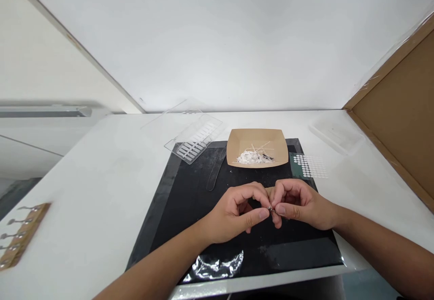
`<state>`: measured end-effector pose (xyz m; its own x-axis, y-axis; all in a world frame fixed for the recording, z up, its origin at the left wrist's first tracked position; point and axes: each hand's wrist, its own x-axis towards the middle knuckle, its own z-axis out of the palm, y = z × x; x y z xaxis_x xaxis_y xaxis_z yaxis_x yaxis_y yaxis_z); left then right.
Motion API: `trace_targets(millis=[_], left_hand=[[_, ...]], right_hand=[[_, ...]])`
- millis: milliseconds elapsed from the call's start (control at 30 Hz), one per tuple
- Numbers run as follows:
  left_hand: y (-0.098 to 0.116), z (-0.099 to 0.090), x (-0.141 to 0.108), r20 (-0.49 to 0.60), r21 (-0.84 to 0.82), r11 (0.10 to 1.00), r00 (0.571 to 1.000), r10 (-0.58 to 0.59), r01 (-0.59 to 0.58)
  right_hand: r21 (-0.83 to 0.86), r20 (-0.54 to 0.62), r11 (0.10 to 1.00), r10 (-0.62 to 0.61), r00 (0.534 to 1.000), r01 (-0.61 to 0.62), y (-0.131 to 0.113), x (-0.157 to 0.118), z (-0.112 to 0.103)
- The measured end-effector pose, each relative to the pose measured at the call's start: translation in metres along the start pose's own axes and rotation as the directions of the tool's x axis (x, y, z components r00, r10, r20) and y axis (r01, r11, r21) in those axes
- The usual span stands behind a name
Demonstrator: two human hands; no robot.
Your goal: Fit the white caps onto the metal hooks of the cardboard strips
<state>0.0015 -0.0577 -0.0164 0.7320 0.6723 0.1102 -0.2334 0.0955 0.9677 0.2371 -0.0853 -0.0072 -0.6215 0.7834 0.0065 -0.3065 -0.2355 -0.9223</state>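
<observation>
Both hands meet over the right half of a black mat (190,196). My left hand (242,207) pinches a tiny dark metallic piece (270,209) between thumb and index finger. From the other side, my right hand (298,202) closes its thumb and fingers on the same small piece, fingertips nearly touching those of the left. What the piece is cannot be made out. Behind the hands stands a brown paper tray (257,136) with a heap of white scraps and thin sticks (254,156).
A dark flat file (217,169) lies left of the tray. Farther left is a clear box with white strips (195,144). To the right are a sheet of white dots (310,166) and a clear lid (335,135). A wooden block with metal pieces (25,234) sits far left.
</observation>
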Motion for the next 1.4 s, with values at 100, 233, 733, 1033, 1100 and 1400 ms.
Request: trace_targets(millis=[100, 233, 733, 1033, 1100, 1400], left_hand=[[0.003, -0.004, 0.001, -0.011, 0.142, 0.988, 0.998, 0.058, -0.056], [0.01, -0.009, 0.005, 0.093, 0.337, 0.904, 0.965, 0.247, -0.264], [0.023, -0.008, 0.005, 0.225, 0.312, 0.906, 0.949, 0.22, -0.285], [0.017, -0.006, 0.001, 0.134, 0.205, 0.97, 0.986, 0.103, -0.129], [0.015, -0.005, 0.0, 0.122, 0.178, 0.979, 0.99, 0.075, -0.097], [0.013, -0.002, 0.0, 0.055, 0.067, 0.997, 0.997, -0.052, 0.048]], right_hand=[[-0.061, -0.017, 0.998, -0.012, 1.0, 0.011, -0.003, -0.002, 0.003], [-0.133, -0.041, 0.991, -0.006, 0.999, 0.0, -0.005, -0.005, 0.006], [-0.238, 0.02, 0.97, -0.046, 0.999, 0.05, -0.01, -0.004, 0.014], [-0.462, 0.011, 0.864, -0.219, 0.976, 0.199, -0.01, -0.003, 0.013], [-0.535, 0.048, 0.797, -0.302, 0.952, 0.28, -0.01, -0.002, 0.013], [-0.776, 0.237, 0.395, -0.54, 0.807, 0.492, -0.012, 0.0, 0.011]])
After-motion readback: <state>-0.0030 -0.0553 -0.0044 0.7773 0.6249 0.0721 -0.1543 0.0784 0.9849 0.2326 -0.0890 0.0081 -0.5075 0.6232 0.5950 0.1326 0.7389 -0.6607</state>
